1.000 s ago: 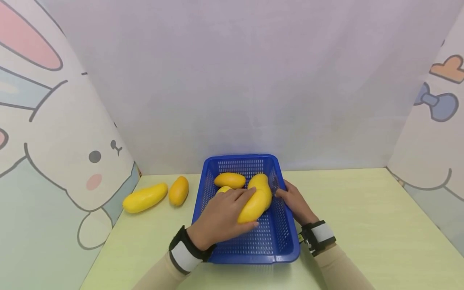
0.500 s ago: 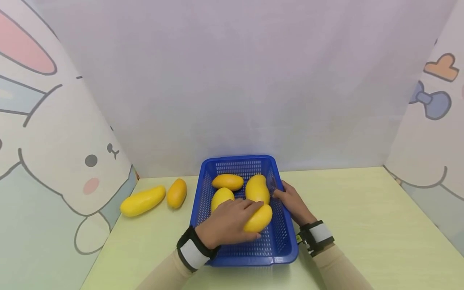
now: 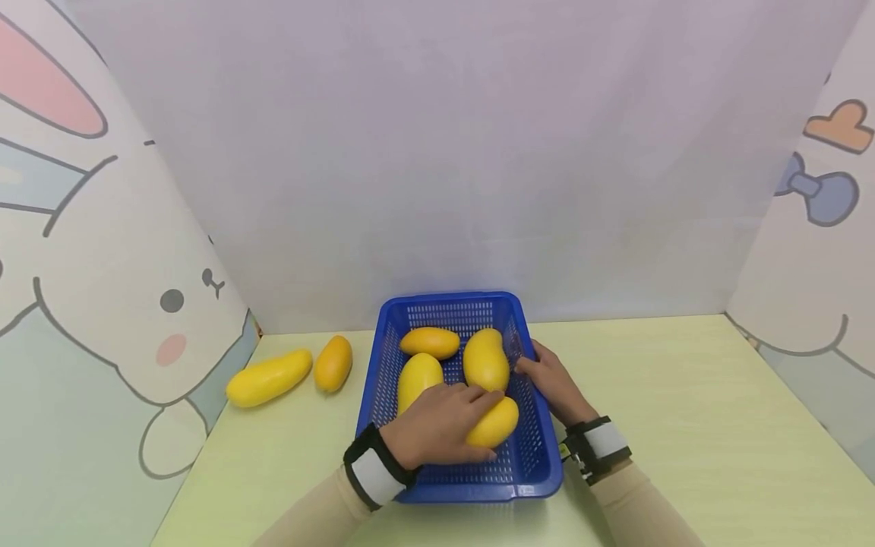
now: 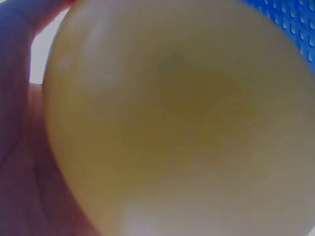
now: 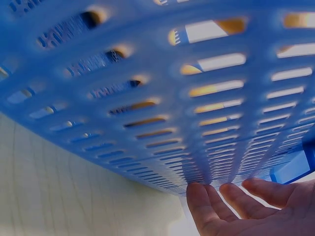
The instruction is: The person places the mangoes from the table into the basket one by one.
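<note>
Inside the blue plastic basket (image 3: 478,493), my left hand (image 3: 440,427) grips a yellow mango (image 3: 495,423) low in the front half. That mango (image 4: 172,118) fills most of the left wrist view, with the palm (image 4: 29,172) along its left side. My right hand (image 3: 557,386) holds the basket's right side, thumb over the rim; its fingers (image 5: 202,206) press the outer wall in the right wrist view. Three other mangoes lie in the basket: an orange-yellow one (image 3: 430,343) at the back, one (image 3: 486,360) at right, and one (image 3: 420,380) at left, partly behind my left hand.
Left of the basket, a long yellow fruit (image 3: 270,378) and a small orange-yellow mango (image 3: 333,365) lie on the pale green table (image 3: 683,410). A white curtain (image 3: 465,167) rises behind, and panels with cartoon drawings (image 3: 116,327) flank the table.
My left hand has moved the mango toward the front of the basket and down, away from the right-hand mango it overlapped. The left-hand mango shows more now. My right hand stays on the basket.
</note>
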`<state>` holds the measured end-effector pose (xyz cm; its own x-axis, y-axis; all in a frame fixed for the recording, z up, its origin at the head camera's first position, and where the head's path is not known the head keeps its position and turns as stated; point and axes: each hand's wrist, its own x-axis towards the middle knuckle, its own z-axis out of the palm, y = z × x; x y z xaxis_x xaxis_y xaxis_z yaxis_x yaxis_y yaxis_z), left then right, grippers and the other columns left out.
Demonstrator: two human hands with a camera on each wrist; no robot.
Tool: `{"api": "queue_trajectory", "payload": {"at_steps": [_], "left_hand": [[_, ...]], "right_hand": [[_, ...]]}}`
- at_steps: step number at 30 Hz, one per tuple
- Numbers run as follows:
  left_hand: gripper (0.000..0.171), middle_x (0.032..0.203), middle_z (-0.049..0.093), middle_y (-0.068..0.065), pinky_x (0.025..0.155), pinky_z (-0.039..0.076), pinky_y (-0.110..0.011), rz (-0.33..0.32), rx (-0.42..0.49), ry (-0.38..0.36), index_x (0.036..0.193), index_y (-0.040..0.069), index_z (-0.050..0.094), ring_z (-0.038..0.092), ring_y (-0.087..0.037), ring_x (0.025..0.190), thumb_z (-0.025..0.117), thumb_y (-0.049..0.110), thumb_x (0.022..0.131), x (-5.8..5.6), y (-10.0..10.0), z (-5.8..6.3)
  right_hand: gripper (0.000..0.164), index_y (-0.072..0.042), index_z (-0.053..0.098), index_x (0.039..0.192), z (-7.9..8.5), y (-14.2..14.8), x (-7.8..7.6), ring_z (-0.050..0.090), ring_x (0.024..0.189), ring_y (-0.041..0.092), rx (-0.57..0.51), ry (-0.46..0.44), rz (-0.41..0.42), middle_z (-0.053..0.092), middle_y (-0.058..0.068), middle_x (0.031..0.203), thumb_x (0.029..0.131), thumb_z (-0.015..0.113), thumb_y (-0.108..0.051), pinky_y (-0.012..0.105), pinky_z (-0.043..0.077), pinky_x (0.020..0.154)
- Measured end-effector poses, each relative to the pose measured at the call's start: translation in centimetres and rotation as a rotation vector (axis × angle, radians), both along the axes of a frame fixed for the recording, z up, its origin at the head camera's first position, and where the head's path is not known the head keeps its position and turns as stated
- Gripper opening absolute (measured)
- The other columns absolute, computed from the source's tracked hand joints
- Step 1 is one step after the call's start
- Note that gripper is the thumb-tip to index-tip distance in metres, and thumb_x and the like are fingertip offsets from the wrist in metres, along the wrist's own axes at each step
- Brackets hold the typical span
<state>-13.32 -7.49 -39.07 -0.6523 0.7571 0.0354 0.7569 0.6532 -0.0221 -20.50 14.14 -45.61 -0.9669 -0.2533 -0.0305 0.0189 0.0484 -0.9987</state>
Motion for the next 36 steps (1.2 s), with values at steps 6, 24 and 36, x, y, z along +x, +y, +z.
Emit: {"api": "queue_trajectory", "payload": {"at_steps": [6,24,36], "left_hand": [[0.076,0.124,0.052,0.005,0.080,0.046,-0.030,-0.008,-0.012,-0.008,0.139,0.021,0.038,0.053,-0.012,0.096,0.056,0.064,0.079,-0.1,0.1,-0.2],[0.074,0.118,0.055,0.008,0.080,0.045,-0.028,-0.027,-0.067,-0.216,0.138,0.025,0.040,0.051,-0.006,0.090,0.057,0.064,0.078,-0.8,0.2,-1.1],[0.073,0.119,0.055,0.010,0.082,0.044,-0.028,-0.030,-0.089,-0.333,0.139,0.028,0.040,0.051,-0.004,0.093,0.059,0.063,0.077,-0.5,0.2,-0.8]], "right_hand": [[0.057,-0.009,0.032,0.141,0.0,0.0,0.0,0.057,0.093,0.037,0.003,0.004,0.004,0.050,0.021,0.121,0.085,0.046,-0.008,0.045,0.052,0.071],[0.057,-0.009,0.032,0.141,-0.1,0.0,0.0,0.059,0.091,0.036,-0.024,-0.013,0.010,0.050,0.022,0.121,0.085,0.046,-0.008,0.049,0.051,0.071],[0.058,-0.009,0.030,0.142,-0.1,0.0,-0.1,0.059,0.093,0.035,-0.037,-0.022,0.015,0.049,0.022,0.122,0.086,0.046,-0.007,0.049,0.051,0.072]]}}
